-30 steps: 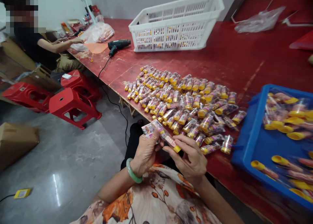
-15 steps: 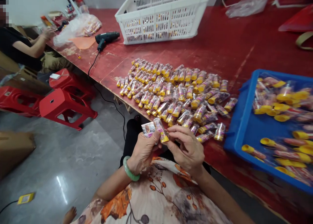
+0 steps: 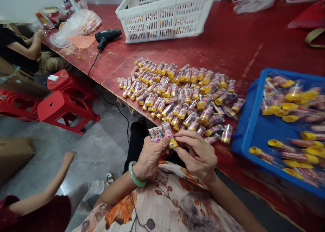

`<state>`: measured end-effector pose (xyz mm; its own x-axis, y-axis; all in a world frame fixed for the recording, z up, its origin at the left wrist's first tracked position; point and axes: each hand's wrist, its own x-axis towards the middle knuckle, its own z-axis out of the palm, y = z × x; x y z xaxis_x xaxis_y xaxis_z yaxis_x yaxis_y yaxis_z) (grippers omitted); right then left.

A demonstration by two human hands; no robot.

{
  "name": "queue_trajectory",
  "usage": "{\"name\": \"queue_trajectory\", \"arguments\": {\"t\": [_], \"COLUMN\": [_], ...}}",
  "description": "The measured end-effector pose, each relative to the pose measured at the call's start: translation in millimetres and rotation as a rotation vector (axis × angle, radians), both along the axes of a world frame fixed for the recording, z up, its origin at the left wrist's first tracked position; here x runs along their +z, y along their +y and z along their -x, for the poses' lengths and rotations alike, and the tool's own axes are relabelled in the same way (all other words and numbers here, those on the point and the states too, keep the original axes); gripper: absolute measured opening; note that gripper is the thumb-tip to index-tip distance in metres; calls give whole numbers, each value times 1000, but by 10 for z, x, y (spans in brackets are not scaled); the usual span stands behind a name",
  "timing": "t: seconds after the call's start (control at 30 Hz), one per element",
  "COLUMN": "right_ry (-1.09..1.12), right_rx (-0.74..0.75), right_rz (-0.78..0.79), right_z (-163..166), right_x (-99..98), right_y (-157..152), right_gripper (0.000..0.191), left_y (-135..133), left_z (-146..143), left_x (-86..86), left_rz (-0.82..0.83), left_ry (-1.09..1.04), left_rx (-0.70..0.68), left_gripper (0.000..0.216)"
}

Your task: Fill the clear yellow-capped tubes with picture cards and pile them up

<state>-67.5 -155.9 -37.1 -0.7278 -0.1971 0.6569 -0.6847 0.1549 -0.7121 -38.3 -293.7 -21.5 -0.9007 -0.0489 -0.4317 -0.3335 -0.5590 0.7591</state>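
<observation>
My left hand (image 3: 152, 154) is closed around a small printed card (image 3: 155, 134) and a clear-wrapped tube with a yellow end (image 3: 169, 134), its thumb pressed across them. The tube leans beside the card, tilted with its yellow end down to the right. My right hand (image 3: 196, 152) has its thumb and forefinger closed at that yellow end; the exact contact is partly hidden. Just beyond my hands, many similar wrapped tubes (image 3: 182, 93) with yellow ends lie in a spread on the red table (image 3: 243, 29).
A blue tray (image 3: 250, 123) of longer yellow-ended pieces sits at right. Behind the tubes stand a white slotted basket (image 3: 162, 22) and a heat gun (image 3: 108, 36) with a trailing cord. Red stools (image 3: 61, 107) are left. One person sits far left; another person (image 3: 38, 205) is at lower left.
A person in a dark red top has come into view at lower left, arm stretched out. My hands keep hold of the card and tube, almost unmoved. The view has shifted slightly.
</observation>
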Motion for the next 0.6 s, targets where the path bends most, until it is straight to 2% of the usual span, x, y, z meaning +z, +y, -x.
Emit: {"name": "queue_trajectory", "arguments": {"t": [0.13, 0.37, 0.6], "right_ry": [54, 61, 59], "right_rx": [-37, -77, -64], "right_rz": [21, 26, 18], "right_z": [-23, -55, -47], "right_x": [25, 8, -1], "right_y": [-15, -18, -31], "right_gripper": [35, 33, 33], "left_y": [18, 69, 98], "left_z": [-15, -34, -20], "left_x": [17, 34, 36], "left_rz": [40, 13, 37], "left_ry": [23, 34, -2], "left_rx": [-17, 34, 24], "left_gripper": [43, 40, 42]}}
